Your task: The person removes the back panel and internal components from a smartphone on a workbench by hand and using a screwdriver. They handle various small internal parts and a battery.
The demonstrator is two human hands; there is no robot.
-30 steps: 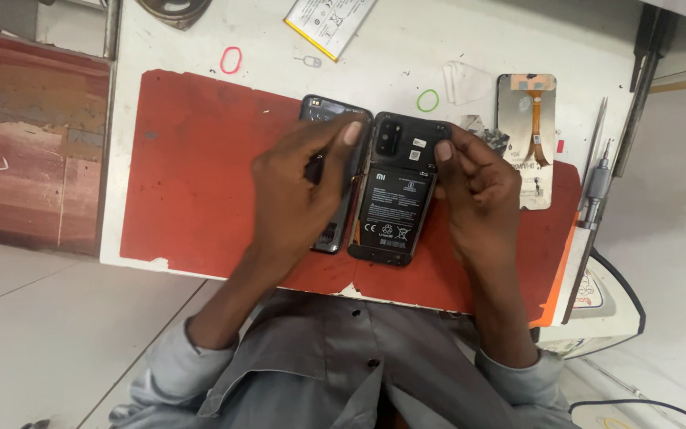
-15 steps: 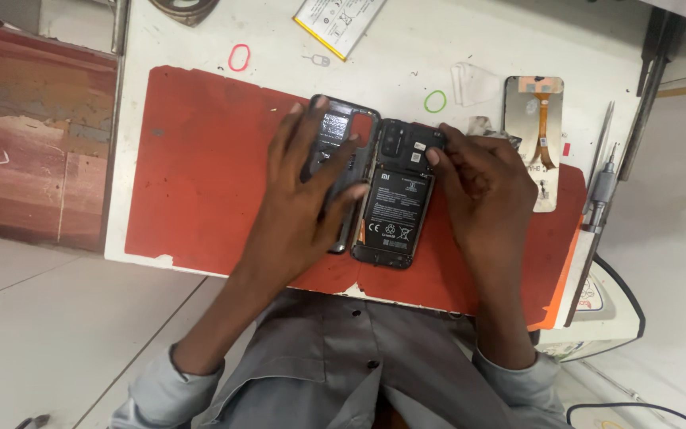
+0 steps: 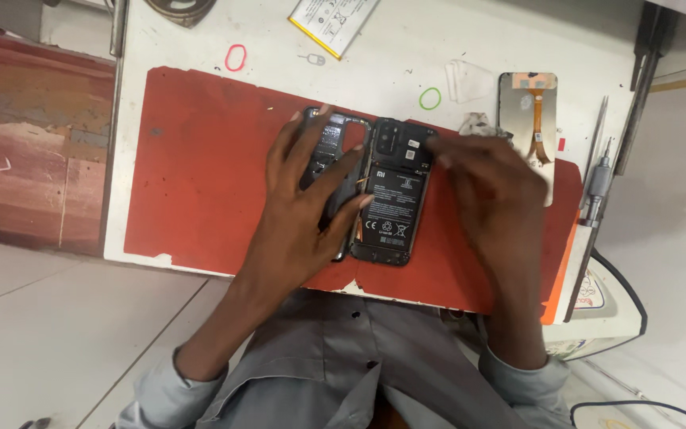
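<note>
Head view, looking straight down: an opened phone, back off and battery showing, is laid near the middle of the red mat, a bit toward its far edge. The removed back cover is parked right beside it on the left, edges just about touching.

The left hand is spread wide and flat over the cover, with one finger stretched across onto the phone's left edge, so nothing is really gripped, just pinned. The right hand is blurred; its fingertips seem bunched narrow at the phone's top right corner near the camera block, but whether anything is pinched there can't be told.

Risk-wise, probably this: the phone is only held down from one side, so a hard pry at that corner could skid it across the mat, or a slip could land on the exposed battery. A spare screen with its ribbon cable is sitting close behind the right hand at the mat's far right corner and could get knocked.
</note>
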